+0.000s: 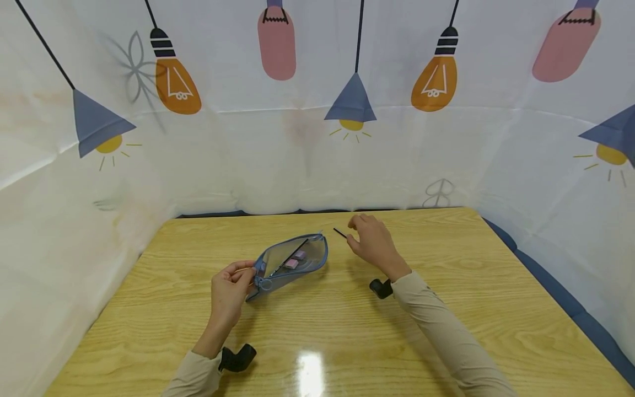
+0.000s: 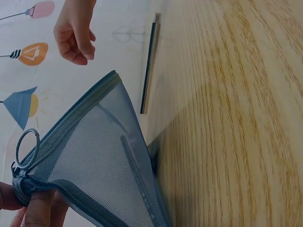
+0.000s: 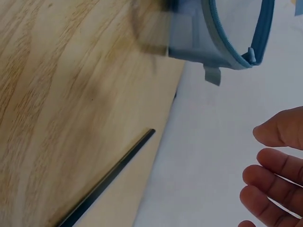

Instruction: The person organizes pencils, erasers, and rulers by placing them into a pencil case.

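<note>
My left hand pinches the left end of a blue mesh zip pouch, near its ring-shaped zipper pull. The pouch is tilted with its mouth unzipped and facing up. Inside lie a dark pencil, a pink block and a purple block, perhaps erasers. Another black pencil with a pale tip lies on the table, right of the pouch. Above that pencil hovers my right hand, fingers loosely bent and holding nothing; from the head it hides part of the pencil.
The wooden table reaches back to a white curtain printed with lamps and bulbs. Each wrist carries a black camera mount, the left one and the right one. Dark blue fabric runs along the right edge.
</note>
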Demonstrator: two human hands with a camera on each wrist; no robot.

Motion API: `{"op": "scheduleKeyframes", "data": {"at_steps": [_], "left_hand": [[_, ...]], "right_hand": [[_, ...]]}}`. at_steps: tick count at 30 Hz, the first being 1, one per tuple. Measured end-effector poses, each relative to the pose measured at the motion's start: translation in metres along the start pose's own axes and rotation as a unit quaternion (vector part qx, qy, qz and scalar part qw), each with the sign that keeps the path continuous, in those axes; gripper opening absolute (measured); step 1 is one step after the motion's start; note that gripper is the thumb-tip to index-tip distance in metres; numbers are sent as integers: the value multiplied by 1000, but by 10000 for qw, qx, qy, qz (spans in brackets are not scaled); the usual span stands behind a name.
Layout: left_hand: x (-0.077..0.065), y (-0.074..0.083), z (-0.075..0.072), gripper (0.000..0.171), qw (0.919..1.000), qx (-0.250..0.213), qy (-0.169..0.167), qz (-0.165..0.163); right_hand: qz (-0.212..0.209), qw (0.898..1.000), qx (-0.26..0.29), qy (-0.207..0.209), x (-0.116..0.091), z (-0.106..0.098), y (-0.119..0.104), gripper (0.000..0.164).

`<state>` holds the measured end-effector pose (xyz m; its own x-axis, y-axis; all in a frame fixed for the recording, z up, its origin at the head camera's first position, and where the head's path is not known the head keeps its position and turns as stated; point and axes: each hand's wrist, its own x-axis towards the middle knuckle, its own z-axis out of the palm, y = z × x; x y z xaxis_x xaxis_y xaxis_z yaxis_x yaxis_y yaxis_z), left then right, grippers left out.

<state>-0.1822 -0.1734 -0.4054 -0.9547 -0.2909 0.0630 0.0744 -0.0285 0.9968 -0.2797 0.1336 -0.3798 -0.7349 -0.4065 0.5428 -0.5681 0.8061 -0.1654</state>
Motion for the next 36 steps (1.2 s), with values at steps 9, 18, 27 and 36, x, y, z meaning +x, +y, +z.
{"op": "scheduleKeyframes", "data": {"at_steps": [9, 18, 27, 36], "left_hand": [[-1, 0, 0, 18, 10000, 78, -15, 38], [-3, 2, 0, 19, 9999, 138, -30, 14], [-3, 3, 0, 20, 9999, 111, -47, -9], [-3, 1, 1, 20, 9999, 63, -81, -63]], "right_hand": [[558, 9970, 76, -533, -4, 5, 10, 17], [864, 9915, 9, -970, -7, 11, 18, 19], [1072, 9851, -231, -1325, -7, 14, 21, 22], [1107, 9783, -561, -1659, -9, 23, 23, 19]]}}
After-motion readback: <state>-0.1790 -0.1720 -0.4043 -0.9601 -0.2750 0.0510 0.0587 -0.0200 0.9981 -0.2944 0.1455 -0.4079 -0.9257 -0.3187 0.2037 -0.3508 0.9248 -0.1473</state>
